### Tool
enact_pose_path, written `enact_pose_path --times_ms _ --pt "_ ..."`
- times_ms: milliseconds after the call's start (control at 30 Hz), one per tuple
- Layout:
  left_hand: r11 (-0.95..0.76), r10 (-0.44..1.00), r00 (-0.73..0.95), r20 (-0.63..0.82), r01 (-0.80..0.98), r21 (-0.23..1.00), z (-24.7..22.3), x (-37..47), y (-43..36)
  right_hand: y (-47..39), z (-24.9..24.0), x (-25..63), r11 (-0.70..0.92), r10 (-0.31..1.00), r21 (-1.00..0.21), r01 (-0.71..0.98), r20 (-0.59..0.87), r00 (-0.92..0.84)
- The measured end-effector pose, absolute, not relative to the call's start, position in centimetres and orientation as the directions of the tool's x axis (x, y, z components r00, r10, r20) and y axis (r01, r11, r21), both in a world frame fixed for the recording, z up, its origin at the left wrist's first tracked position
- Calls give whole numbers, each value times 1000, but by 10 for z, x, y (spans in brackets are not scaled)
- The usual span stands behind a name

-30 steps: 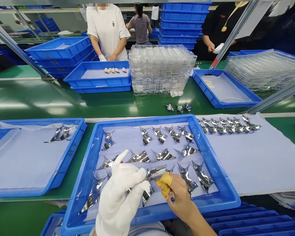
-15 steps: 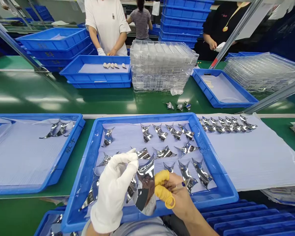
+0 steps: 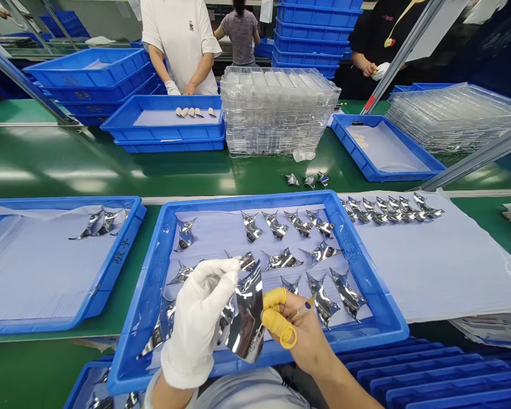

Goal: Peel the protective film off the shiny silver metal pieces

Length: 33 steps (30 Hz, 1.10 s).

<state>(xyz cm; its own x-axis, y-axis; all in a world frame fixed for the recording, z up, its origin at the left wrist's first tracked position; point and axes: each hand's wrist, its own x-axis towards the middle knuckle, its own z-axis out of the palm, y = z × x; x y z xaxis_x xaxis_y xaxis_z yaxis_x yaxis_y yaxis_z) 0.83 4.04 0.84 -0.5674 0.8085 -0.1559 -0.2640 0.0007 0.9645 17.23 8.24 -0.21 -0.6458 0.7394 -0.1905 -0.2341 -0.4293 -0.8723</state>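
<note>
Left grip (image 3: pixel 235 267) and right grip (image 3: pixel 266 311), both pinched nearly closed, hold a mirror-bright curved piece (image 3: pixel 249 324).

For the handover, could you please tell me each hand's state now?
White-gloved left hand: closed, holding a curved shiny silver part.
Yellow-tipped right hand: closed on that part's edge.
</note>
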Motion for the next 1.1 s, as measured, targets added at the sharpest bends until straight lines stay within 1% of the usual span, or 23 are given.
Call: enact_pose_path --times_ms 200,300,400,467,533,600,733,933,1100 --pt "-139 793 -603 87 -40 989 23 19 44 82 -7 169 -623 660 -729 -283 -297 -690" --pt "-152 779 -615 121 2 988 29 23 45 81 -8 168 -651 652 -702 -289 -321 -687" --pt "-52 768 -639 42 3 999 28 19 43 79 -4 168 -634 687 -705 -318 -324 -651" --pt "21 778 -626 -46 -47 999 24 15 41 79 -1 169 -615 709 -712 -340 -310 -633" --pt "59 795 -595 -120 -121 991 22 11 40 78 2 169 -599 719 -720 -351 -291 -630" --pt "64 798 -581 -158 -178 982 21 10 40 77 4 169 -590 724 -724 -356 -279 -631" --pt "91 792 -573 -213 -234 968 21 12 40 75 5 168 -584 730 -725 -366 -272 -627" --pt "134 815 -500 -292 -329 935 19 15 41 72 8 167 -568 748 -729 -383 -263 -610" --pt "130 803 -490 -340 -412 902 16 20 41 70 11 165 -573 752 -722 -388 -275 -599"
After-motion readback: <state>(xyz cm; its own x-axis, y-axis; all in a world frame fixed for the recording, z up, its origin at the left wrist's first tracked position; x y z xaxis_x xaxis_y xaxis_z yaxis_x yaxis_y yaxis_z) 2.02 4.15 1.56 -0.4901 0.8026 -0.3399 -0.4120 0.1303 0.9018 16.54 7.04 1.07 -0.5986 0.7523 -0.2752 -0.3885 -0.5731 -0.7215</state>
